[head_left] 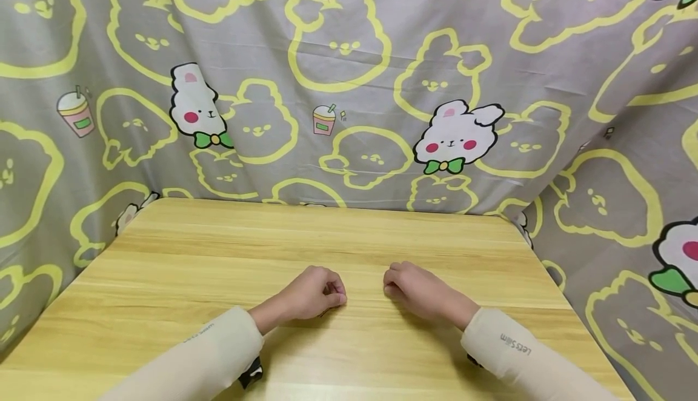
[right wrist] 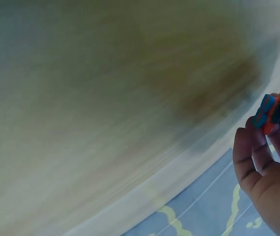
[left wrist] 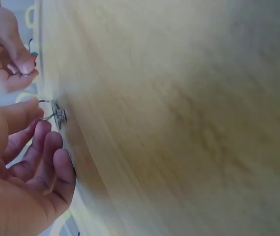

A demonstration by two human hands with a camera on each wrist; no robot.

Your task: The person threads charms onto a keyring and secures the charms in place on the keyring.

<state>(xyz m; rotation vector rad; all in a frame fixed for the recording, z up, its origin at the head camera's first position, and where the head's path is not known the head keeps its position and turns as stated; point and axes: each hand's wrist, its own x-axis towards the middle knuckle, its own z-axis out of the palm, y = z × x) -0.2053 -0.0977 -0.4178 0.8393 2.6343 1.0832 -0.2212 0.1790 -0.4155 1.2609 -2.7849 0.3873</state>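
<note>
- Left hand [head_left: 309, 294]: fingertips pinched a small looped grey piece [left wrist: 60, 116], middle left of the left-wrist frame, its detail blurred.
- Right hand [head_left: 417, 291]: fingers pinched a blue-and-orange piece [right wrist: 266, 114], middle right of the right-wrist frame, partly covered.

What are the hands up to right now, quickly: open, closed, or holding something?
Left hand: closed, pinching a small grey looped object.
Right hand: closed, holding a small blue-and-orange object.
</note>
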